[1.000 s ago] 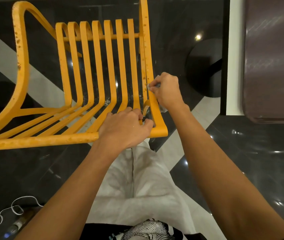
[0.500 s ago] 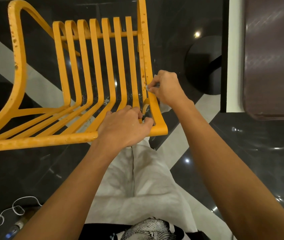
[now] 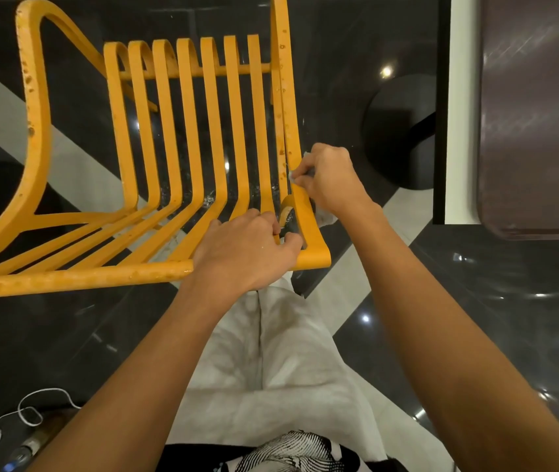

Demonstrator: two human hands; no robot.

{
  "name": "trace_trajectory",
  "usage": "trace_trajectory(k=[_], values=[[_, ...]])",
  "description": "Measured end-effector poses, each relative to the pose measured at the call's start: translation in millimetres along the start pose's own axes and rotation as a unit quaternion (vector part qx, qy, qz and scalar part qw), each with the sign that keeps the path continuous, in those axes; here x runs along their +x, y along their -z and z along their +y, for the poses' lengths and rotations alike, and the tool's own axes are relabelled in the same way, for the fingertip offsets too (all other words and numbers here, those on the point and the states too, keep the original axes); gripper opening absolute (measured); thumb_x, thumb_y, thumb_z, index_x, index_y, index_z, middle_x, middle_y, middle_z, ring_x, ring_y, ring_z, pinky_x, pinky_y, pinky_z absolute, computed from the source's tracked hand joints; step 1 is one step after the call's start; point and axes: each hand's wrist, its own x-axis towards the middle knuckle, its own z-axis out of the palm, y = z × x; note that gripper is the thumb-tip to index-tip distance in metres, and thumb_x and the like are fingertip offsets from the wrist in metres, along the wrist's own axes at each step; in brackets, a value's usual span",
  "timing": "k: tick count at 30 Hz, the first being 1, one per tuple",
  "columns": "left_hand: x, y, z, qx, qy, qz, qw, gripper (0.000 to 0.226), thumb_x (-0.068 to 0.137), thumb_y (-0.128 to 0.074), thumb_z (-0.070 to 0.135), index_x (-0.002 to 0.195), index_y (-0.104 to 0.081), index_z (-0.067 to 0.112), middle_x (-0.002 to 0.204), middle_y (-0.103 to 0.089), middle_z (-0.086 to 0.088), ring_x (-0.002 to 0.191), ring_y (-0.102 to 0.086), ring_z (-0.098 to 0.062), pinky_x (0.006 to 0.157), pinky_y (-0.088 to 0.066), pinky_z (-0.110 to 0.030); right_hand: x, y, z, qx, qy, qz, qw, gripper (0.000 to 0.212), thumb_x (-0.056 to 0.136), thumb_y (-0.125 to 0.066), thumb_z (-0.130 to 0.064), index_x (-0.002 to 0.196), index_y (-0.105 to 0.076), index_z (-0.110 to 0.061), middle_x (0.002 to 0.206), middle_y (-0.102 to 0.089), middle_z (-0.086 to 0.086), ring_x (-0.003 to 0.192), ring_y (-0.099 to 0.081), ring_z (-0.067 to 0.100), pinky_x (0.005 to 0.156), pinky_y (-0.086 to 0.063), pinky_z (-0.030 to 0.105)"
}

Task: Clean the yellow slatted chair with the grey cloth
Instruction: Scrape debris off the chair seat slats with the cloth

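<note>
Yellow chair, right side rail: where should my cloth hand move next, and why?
Probably slide the right hand with the grey cloth up the side rail. It pinches the cloth low on that rail, brown spots show higher up, and the left hand grips the front corner of the yellow chair, which should steady it.

1. A dark brown tabletop [image 3: 537, 114] with a rounded corner fills the upper right.
2. Just left of it runs a white band [image 3: 462, 97].
3. Further left, a round black base [image 3: 401, 137] sits on the glossy black floor [image 3: 475, 335].
4. Below the tabletop, light glints [image 3: 365, 318] dot the floor beside a pale diagonal stripe [image 3: 346, 294].
5. Far to its lower left lies a white cable [image 3: 46, 390].
</note>
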Motion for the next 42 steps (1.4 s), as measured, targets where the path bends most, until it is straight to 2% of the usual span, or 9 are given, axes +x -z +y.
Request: trace_trajectory(k=[7, 14, 18, 24, 28, 32, 35, 39, 42], values=[[0.8, 0.0, 0.0, -0.009, 0.001, -0.002, 1.000, 0.053, 0.098, -0.044, 0.062, 0.136, -0.061, 0.029, 0.137, -0.059, 0.007, 0.119, -0.055, -0.019, 0.108, -0.039, -0.049, 27.2, -6.7, -16.3, 0.008, -0.028, 0.078, 0.997, 0.010, 0.098, -0.072, -0.015, 0.105, -0.079, -0.011, 0.102, -0.055, -0.006, 0.091, -0.057, 0.007, 0.087, -0.057, 0.027], [3.6, 2.7, -2.2, -0.014, -0.004, -0.025, 1.000, 0.046, 0.101, -0.046, 0.056, 0.136, -0.061, 0.030, 0.140, -0.058, 0.007, 0.124, -0.055, -0.021, 0.114, -0.039, -0.051, -7.4, -5.4, -0.7, -0.001, 0.002, 0.028, 1.000, 0.012, 0.099, -0.072, -0.023, 0.103, -0.081, -0.016, 0.102, -0.053, -0.006, 0.079, -0.052, 0.006, 0.065, -0.035, 0.009], [26.1, 20.1, -12.3, -0.069, 0.001, -0.067, 0.995, 0.031, 0.105, -0.052, 0.044, 0.130, -0.063, 0.030, 0.131, -0.064, 0.006, 0.118, -0.059, -0.020, 0.102, -0.051, -0.042, -4.0, -7.9, 4.1, 0.026, -0.015, 0.034, 0.999, 0.010, 0.097, -0.074, -0.022, 0.102, -0.082, -0.019, 0.100, -0.054, -0.008, 0.078, -0.052, 0.004, 0.068, -0.035, 0.009], [90.0, 46.5, -15.3, -0.093, -0.006, -0.026, 0.995, 0.029, 0.105, -0.056, 0.038, 0.131, -0.062, 0.027, 0.128, -0.064, 0.003, 0.118, -0.058, -0.018, 0.092, -0.048, -0.034, 40.2, -4.3, -4.9, 0.058, -0.039, 0.068, 0.995, 0.010, 0.098, -0.072, -0.016, 0.105, -0.079, -0.016, 0.102, -0.056, -0.008, 0.088, -0.057, 0.006, 0.083, -0.050, 0.020], [128.7, 44.7, -13.7, -0.129, -0.010, -0.005, 0.992, 0.035, 0.105, -0.057, 0.036, 0.139, -0.058, 0.024, 0.130, -0.063, 0.002, 0.118, -0.058, -0.017, 0.090, -0.046, -0.032, 36.4, -7.8, -2.5, 0.064, -0.037, 0.076, 0.994, 0.013, 0.099, -0.072, -0.020, 0.108, -0.079, -0.013, 0.104, -0.054, -0.006, 0.092, -0.053, 0.004, 0.069, -0.036, 0.006], [153.4, 27.4, -11.4, -0.207, -0.002, 0.013, 0.978, 0.046, 0.104, -0.062, 0.032, 0.147, -0.049, 0.020, 0.114, -0.067, 0.006, 0.098, -0.061, -0.009, 0.074, -0.043, -0.024, 11.8, -14.5, 9.2, 0.108, -0.053, 0.081, 0.989, 0.013, 0.097, -0.074, -0.023, 0.104, -0.080, -0.014, 0.099, -0.057, -0.006, 0.079, -0.052, -0.002, 0.067, -0.039, 0.001], [167.8, 12.5, -9.8, -0.241, 0.016, 0.004, 0.970, 0.059, 0.105, -0.062, 0.035, 0.156, -0.039, 0.018, 0.129, -0.066, 0.002, 0.111, -0.058, -0.014, 0.088, -0.043, -0.029, 14.0, -15.7, 10.7, 0.127, -0.073, 0.089, 0.985, 0.012, 0.096, -0.074, -0.021, 0.106, -0.080, -0.018, 0.099, -0.058, -0.009, 0.080, -0.054, -0.004, 0.068, -0.037, -0.004], [181.0, 2.6, -10.4, -0.293, 0.041, -0.008, 0.955, 0.055, 0.106, -0.058, 0.033, 0.157, -0.040, 0.024, 0.122, -0.061, 0.011, 0.123, -0.056, -0.018, 0.096, -0.043, -0.034, 43.3, -13.4, 6.6, 0.139, -0.054, 0.118, 0.982, 0.016, 0.096, -0.075, -0.018, 0.111, -0.080, -0.015, 0.110, -0.067, 0.001, 0.098, -0.065, 0.011, 0.081, -0.045, 0.008], [189.0, 1.0, -13.2, -0.306, 0.032, -0.008, 0.952, 0.056, 0.105, -0.062, 0.031, 0.157, -0.042, 0.026, 0.108, -0.061, 0.019, 0.118, -0.054, -0.014, 0.100, -0.042, -0.034, 70.7, -7.2, 5.5, 0.136, -0.028, 0.121, 0.983, 0.012, 0.096, -0.075, -0.017, 0.106, -0.080, -0.012, 0.108, -0.067, 0.005, 0.096, -0.066, 0.014, 0.083, -0.056, 0.024]])
